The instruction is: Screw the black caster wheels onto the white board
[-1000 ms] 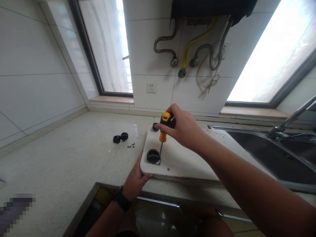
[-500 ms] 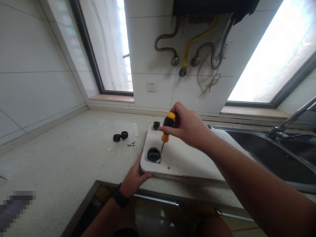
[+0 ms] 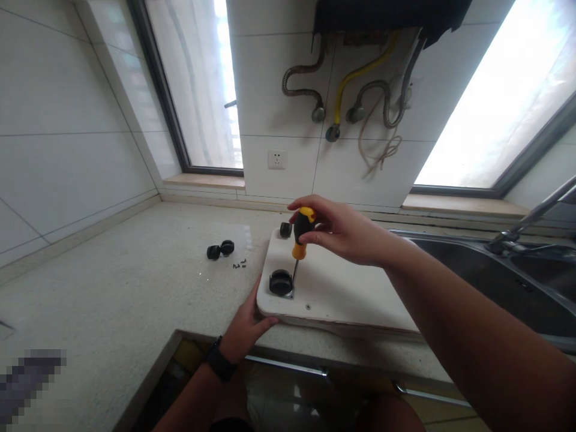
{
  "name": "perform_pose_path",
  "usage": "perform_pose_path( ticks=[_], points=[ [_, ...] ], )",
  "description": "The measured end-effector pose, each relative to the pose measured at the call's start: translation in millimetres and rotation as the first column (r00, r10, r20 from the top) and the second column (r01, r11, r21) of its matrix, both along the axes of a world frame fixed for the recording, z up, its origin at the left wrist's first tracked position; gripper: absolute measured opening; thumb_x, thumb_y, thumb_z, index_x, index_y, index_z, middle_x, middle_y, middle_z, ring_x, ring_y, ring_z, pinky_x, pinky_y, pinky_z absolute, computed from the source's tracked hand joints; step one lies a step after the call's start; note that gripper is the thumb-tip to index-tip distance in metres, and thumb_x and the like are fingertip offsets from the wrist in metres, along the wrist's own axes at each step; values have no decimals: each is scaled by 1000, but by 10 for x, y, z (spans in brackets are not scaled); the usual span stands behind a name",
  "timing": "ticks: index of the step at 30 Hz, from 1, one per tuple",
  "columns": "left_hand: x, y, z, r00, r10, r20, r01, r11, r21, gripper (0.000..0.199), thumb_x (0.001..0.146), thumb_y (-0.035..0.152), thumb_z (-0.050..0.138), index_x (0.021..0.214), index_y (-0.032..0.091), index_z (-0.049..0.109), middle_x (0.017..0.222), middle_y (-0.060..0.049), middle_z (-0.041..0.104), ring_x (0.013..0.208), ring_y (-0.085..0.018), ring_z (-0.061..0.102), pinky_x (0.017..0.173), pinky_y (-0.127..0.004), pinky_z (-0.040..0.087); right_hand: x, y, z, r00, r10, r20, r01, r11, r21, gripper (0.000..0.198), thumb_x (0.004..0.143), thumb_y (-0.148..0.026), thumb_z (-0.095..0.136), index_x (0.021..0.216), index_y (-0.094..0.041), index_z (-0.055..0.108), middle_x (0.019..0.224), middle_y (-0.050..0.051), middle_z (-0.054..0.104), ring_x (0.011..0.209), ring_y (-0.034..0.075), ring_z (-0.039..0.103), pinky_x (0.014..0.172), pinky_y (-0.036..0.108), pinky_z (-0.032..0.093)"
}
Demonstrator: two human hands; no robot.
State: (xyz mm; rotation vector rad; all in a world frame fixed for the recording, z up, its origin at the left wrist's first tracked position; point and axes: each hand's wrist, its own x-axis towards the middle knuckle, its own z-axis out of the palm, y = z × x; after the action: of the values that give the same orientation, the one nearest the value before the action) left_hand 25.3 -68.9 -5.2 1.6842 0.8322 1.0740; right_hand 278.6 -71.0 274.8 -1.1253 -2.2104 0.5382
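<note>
A screwdriver [image 3: 303, 228] with a yellow and black handle stands nearly upright in my right hand [image 3: 333, 225], whose fingers close around the handle. Its tip meets the metal plate of a black caster wheel [image 3: 281, 282] at the near left corner of a white board [image 3: 351, 294]. My left hand [image 3: 249, 318] grips that corner of the board, thumb on the near edge and fingers along the left side. A second caster [image 3: 285, 229] sits at the board's far left corner, behind the screwdriver.
Two loose casters [image 3: 220, 248] and several small screws [image 3: 240, 264] lie on the pale countertop [image 3: 135, 288] to the left. A steel sink [image 3: 486, 276] with a faucet [image 3: 517, 234] is on the right. Metal handles [image 3: 288, 365] stick out below the counter's front edge.
My right hand has shifted its hold on the screwdriver handle, its index finger now stretched over the top. The screwdriver tilts slightly differently. My left hand stays at the board's corner.
</note>
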Motion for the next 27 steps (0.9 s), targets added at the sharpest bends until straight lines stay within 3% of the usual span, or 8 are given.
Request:
perform_pose_path(
  ticks=[4, 8, 10, 13, 16, 18, 23, 27],
  points=[
    [6, -2, 11, 1000, 10, 4, -10, 1000, 11, 96, 93, 49, 79, 170, 23, 29, 172, -15, 40, 163, -40, 27, 133, -59, 21, -112, 19, -86, 941, -332, 69, 312, 926, 213, 43, 78, -48, 88, 106, -24, 65, 88, 3, 74, 82, 25, 69, 78, 41, 54],
    [18, -3, -1, 1000, 7, 3, -7, 1000, 17, 96, 94, 49, 78, 171, 24, 27, 172, -15, 39, 163, -39, 28, 133, -60, 21, -174, 18, -176, 878, -477, 50, 438, 840, 322, 45, 81, -56, 82, 99, -23, 58, 86, 5, 71, 79, 25, 64, 76, 42, 50],
    [27, -11, 4, 1000, 6, 1, -6, 1000, 18, 96, 94, 48, 78, 171, 24, 26, 172, -15, 39, 162, -39, 28, 133, -59, 21, -152, 2, -167, 915, -403, 28, 387, 894, 225, 41, 89, -54, 74, 111, -22, 61, 100, 9, 74, 91, 28, 68, 84, 47, 53],
    [38, -32, 19, 1000, 10, -5, -10, 1000, 25, 95, 96, 49, 76, 171, 23, 25, 174, -16, 35, 163, -38, 27, 134, -57, 20, -74, -25, -109, 984, -115, -134, 109, 993, -45, 46, 98, -37, 61, 142, -26, 53, 142, 12, 67, 121, 29, 68, 105, 52, 53],
    [42, -48, 26, 1000, 13, -14, -12, 1000, 21, 94, 97, 50, 75, 171, 23, 24, 174, -16, 34, 163, -38, 26, 134, -58, 20, -15, -21, -85, 943, 102, -317, -169, 967, -193, 57, 95, -28, 65, 150, -28, 49, 153, 12, 60, 133, 27, 64, 113, 52, 51],
    [39, -51, 20, 1000, 11, -22, -11, 1000, 9, 93, 97, 50, 74, 171, 24, 24, 174, -16, 36, 163, -38, 27, 133, -58, 20, -18, 0, -120, 921, 112, -374, -192, 964, -183, 51, 90, -29, 72, 139, -26, 58, 137, 10, 69, 126, 26, 68, 111, 52, 54],
    [36, -46, -4, 1000, 20, -14, -20, 1000, 24, 92, 98, 51, 73, 171, 24, 24, 175, -16, 34, 163, -38, 27, 134, -57, 19, -136, 36, -301, 908, -181, -379, 196, 981, 1, 49, 70, -43, 93, 97, -24, 57, 88, -1, 67, 77, 20, 66, 75, 42, 59],
    [43, -50, 12, 1000, 12, -12, -12, 1000, 21, 93, 98, 51, 72, 172, 24, 22, 174, -15, 35, 164, -37, 25, 134, -56, 19, -176, 21, -348, 895, -330, -300, 369, 926, 84, 46, 76, -51, 87, 98, -25, 56, 85, -1, 64, 76, 20, 61, 76, 42, 55]
  ],
)
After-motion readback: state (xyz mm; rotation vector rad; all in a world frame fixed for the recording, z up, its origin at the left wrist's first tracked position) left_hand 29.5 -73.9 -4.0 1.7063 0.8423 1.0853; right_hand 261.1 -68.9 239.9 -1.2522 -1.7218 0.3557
